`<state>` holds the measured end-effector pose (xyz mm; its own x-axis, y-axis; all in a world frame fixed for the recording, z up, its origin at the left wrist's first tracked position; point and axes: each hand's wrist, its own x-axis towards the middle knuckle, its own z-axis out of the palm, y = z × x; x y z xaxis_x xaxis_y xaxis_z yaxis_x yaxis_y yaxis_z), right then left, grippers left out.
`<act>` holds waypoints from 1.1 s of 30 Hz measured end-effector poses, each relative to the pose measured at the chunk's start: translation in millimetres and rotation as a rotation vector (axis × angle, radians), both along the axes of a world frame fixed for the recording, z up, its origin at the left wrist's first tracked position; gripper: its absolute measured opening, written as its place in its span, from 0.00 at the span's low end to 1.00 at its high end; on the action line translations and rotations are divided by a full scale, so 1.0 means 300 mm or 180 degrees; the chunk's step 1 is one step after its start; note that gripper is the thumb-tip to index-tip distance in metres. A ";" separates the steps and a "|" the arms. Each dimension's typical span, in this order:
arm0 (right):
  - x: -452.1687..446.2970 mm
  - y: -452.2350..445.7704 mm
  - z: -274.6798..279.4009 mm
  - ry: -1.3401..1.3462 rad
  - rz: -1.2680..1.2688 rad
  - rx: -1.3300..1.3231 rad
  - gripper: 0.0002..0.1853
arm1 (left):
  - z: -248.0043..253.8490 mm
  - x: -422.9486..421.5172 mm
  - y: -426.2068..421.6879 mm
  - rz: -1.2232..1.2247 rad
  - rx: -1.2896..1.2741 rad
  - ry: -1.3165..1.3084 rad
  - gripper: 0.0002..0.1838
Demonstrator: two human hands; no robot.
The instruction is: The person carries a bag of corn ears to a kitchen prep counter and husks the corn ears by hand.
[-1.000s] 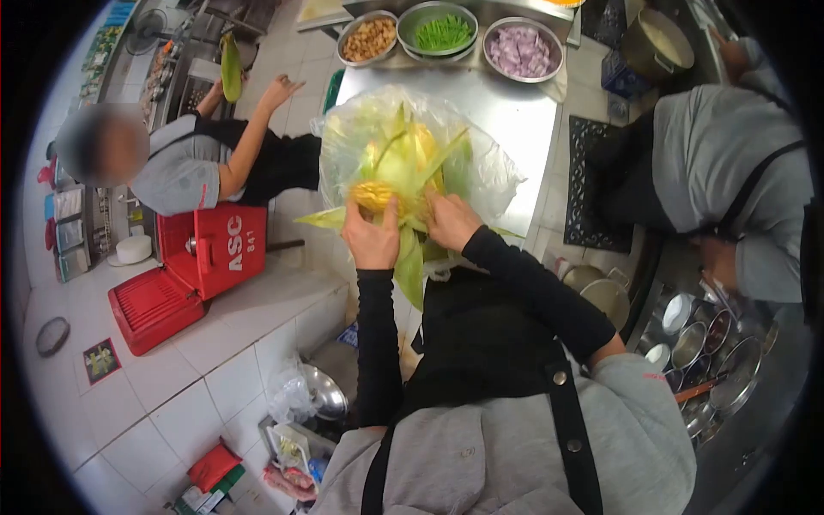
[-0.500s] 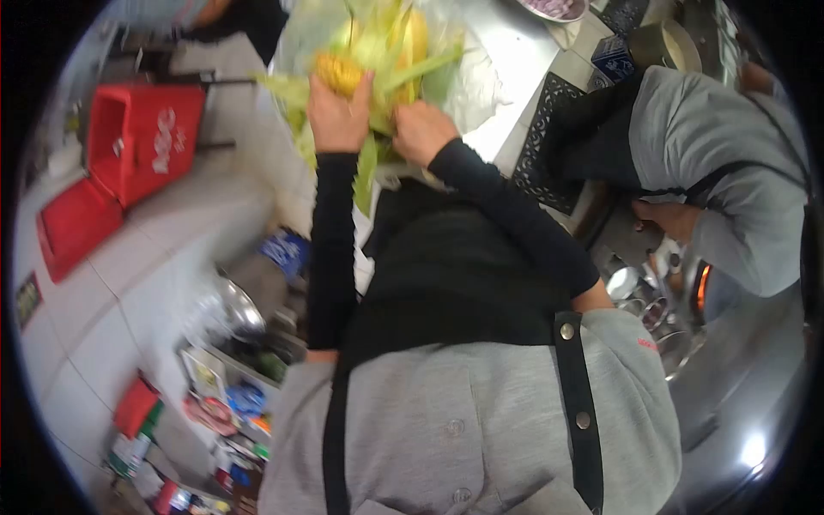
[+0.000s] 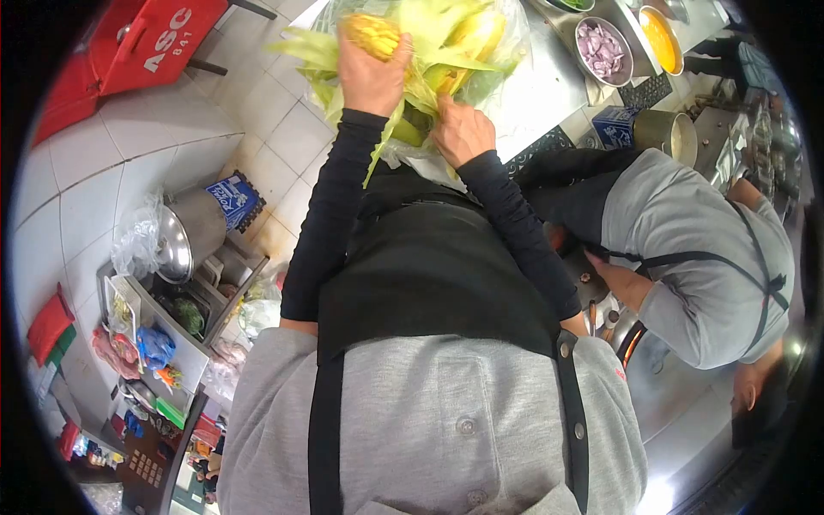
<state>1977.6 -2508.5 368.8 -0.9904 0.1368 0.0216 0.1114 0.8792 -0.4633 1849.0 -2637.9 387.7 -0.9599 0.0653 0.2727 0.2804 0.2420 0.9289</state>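
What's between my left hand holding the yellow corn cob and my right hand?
In the head view, pale green corn husk leaves lie between your left hand and right hand.

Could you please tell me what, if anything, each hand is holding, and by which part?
The left grip holds a corn cob by its bared kernels; the right grip is at the husks, its hold unclear.

A yellow corn cob (image 3: pixel 372 34) slanted, its kernels bare; pale green husks (image 3: pixel 429 21) splayed loosely beside it, partly wrapping another yellow cob (image 3: pixel 477 33) over clear plastic (image 3: pixel 515 53).
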 end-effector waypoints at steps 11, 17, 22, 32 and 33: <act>0.094 0.132 -0.125 -0.0028 -0.0057 -0.0543 0.10 | 0.160 0.021 0.027 -0.0283 0.0180 0.0211 0.16; 0.038 0.115 0.108 0.0800 -0.0546 -0.2541 0.20 | 0.149 0.087 0.018 -0.0658 0.0196 0.0433 0.21; -0.122 0.051 0.250 0.0718 -0.1246 -0.3796 0.22 | 0.197 0.170 0.064 -0.1354 0.0656 0.0476 0.21; -0.235 0.225 0.029 0.1141 -0.1162 -0.0225 0.07 | 0.283 0.262 -0.020 -0.1517 0.0847 0.0264 0.24; -0.238 0.239 0.027 0.1129 -0.1168 -0.0222 0.07 | 0.286 0.263 -0.026 -0.1522 0.0878 0.0330 0.25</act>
